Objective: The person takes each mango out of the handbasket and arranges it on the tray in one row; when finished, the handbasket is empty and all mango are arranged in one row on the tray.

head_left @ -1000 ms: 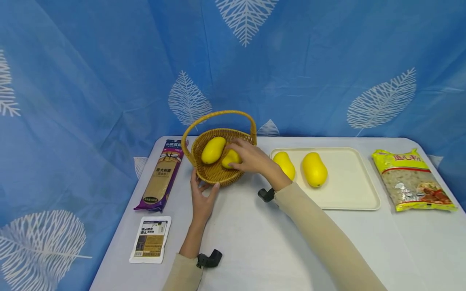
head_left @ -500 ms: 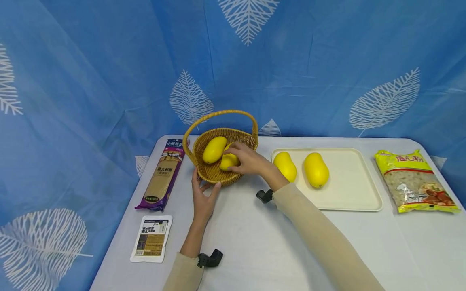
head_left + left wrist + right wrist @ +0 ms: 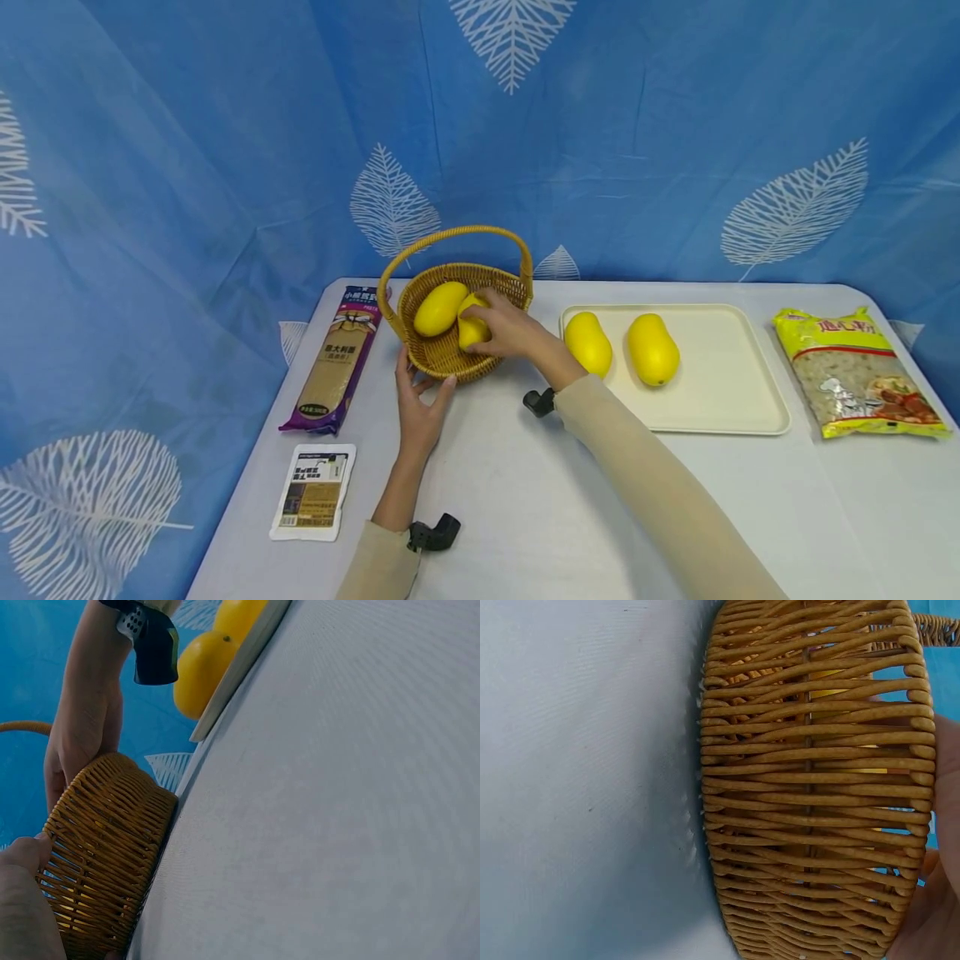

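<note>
Wears pale sleeves (image 3: 660, 483) and, nearest the camera, has a flat white pouch (image 3: 312, 492) lying on the desk (image 3: 510, 517) at half past seven from the wicker basket (image 3: 447, 357), counting twelve as straight away. Grips the basket at its seven-o'clock side with the left hand (image 3: 420, 417), thumb and fingers curved apart against the outer wall. Farther out, just past three, has a yellow-ended bag (image 3: 858, 375) beyond a cream tray (image 3: 720, 367), with two yellow mangoes (image 3: 652, 350) toward nine o'clock inside the tray. Has a long purple pasta packet (image 3: 335, 362) near the basket, between eight and nine. Reaches over the rim from about four with the right hand (image 3: 513, 329), fingers and thumb bent round a third mango (image 3: 472, 329) inside the basket; cannot tell whether touching the basket floor. Has a fourth mango (image 3: 441, 308) just beside, toward ten. Farthest, at twelve, shows the arched handle (image 3: 468, 229), upright before a blue leaf-print cloth (image 3: 247, 150).
</note>
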